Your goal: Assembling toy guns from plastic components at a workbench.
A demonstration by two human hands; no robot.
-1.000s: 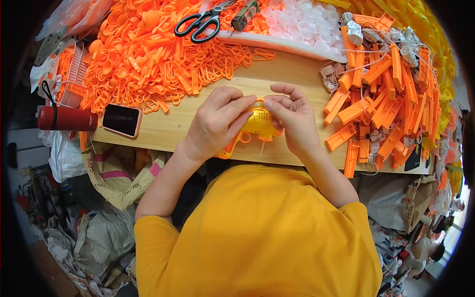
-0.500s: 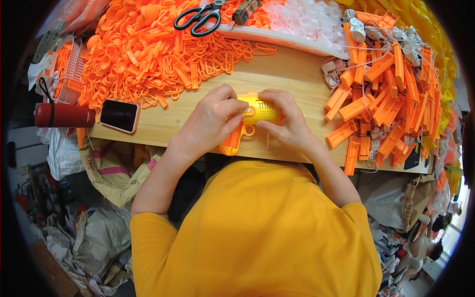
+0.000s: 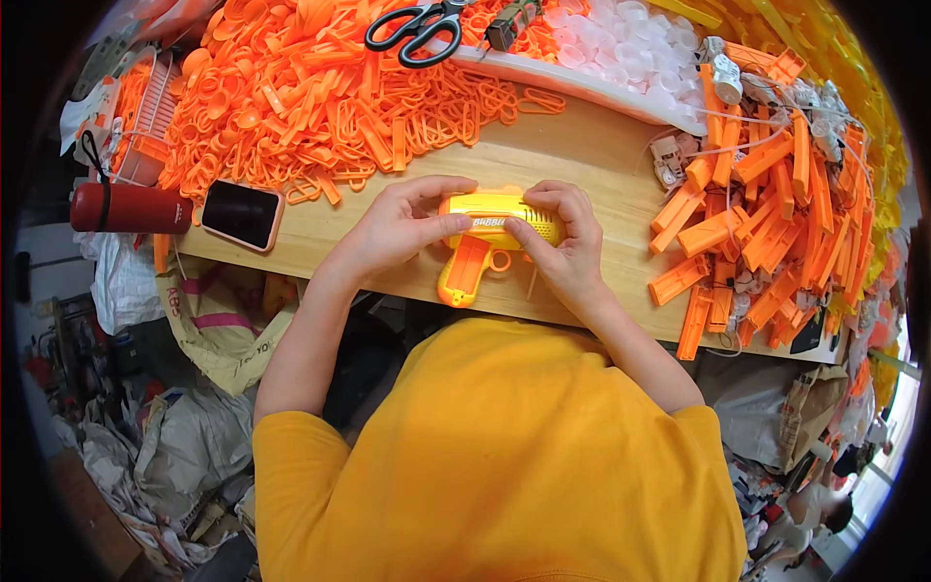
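A yellow toy gun [image 3: 485,205] lies on its side at the table's front edge, its orange grip [image 3: 464,270] and ring-shaped trigger towards me. My left hand [image 3: 396,225] holds its rear end, fingers over the top and thumb pressed on the side. The front end, with its slots and small holes, sits in my right hand [image 3: 570,242]. Both thumbs press on an orange strip [image 3: 490,222] with white lettering along the gun's side. My right fingers partly cover the front end.
Loose orange plastic parts [image 3: 291,107] heap at the back left, with black-handled scissors [image 3: 417,34] on top. White translucent cups [image 3: 635,53] fill a tray behind. Orange housings with wires [image 3: 766,213] pile up at the right. A phone [image 3: 240,215] and red flask [image 3: 131,209] lie left.
My left hand has shifted from the gun's middle to its rear end, uncovering the strip. My right thumb has moved onto the strip. The whole view has shifted slightly.
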